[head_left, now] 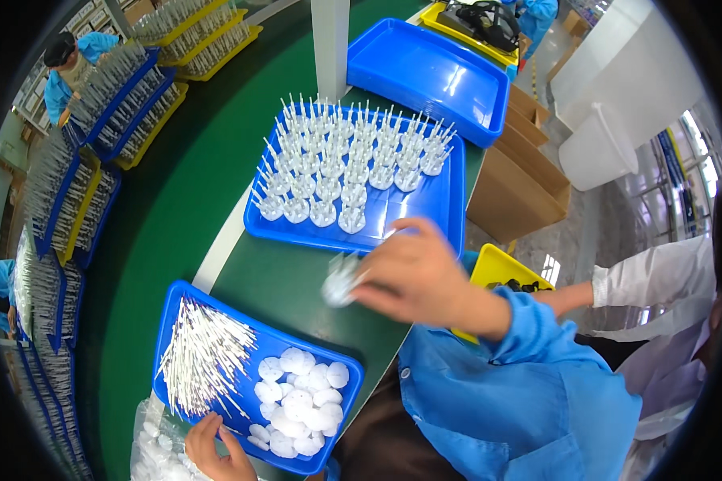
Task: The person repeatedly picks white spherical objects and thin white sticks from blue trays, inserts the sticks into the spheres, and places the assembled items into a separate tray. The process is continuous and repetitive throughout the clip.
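My right hand grips a white disc with short upright sticks, blurred by motion. It is just off the near edge of a blue tray, where rows of similar stick-fitted discs stand upright. Closer to me, a second blue tray bears a pile of thin white sticks on its left and loose round white discs on its right. At this tray's near left edge, beside the sticks, my left hand has finger and thumb apart and holds nothing I can see.
An upright white post rises beside another blue tray. Stacked blue and yellow trays line the far left, near co-workers in blue. Cardboard boxes, a yellow bin and a person's white sleeve are at right.
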The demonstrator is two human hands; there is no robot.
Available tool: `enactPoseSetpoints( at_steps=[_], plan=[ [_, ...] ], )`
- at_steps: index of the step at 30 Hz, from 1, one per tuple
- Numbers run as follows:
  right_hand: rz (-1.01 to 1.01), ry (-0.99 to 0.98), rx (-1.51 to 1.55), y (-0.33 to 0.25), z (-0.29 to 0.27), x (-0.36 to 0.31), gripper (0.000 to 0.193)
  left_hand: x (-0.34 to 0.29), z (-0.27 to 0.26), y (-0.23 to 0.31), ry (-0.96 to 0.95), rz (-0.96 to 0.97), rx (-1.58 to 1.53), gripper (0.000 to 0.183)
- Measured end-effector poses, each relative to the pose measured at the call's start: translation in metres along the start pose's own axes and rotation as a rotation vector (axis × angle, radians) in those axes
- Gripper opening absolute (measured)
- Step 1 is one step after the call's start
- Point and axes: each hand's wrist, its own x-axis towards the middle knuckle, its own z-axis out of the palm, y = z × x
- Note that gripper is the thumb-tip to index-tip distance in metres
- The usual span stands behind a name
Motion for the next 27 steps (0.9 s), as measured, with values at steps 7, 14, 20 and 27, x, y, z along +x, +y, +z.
enactPoseSetpoints(
  at_steps=[7,14,20,27],
  plan=[
    [0.328,0.09,-0.578,0.079,-0.048,-0.032,0.015,0.025,0.011,0.009,-0.029,0.051,-0.063,0.017],
    [0.372,0.139,-0.69,0.104,-0.044,-0.022,0.014,0.029,0.011,0.004,-0.045,0.078,-0.022,0.018],
    [0.38,0.155,-0.684,0.109,-0.043,-0.024,0.012,0.031,0.013,0.007,-0.056,0.063,-0.034,0.017],
    [0.403,0.19,-0.686,0.115,-0.042,-0.028,0.012,0.033,0.016,0.012,-0.058,0.087,-0.022,0.016]
  ],
)
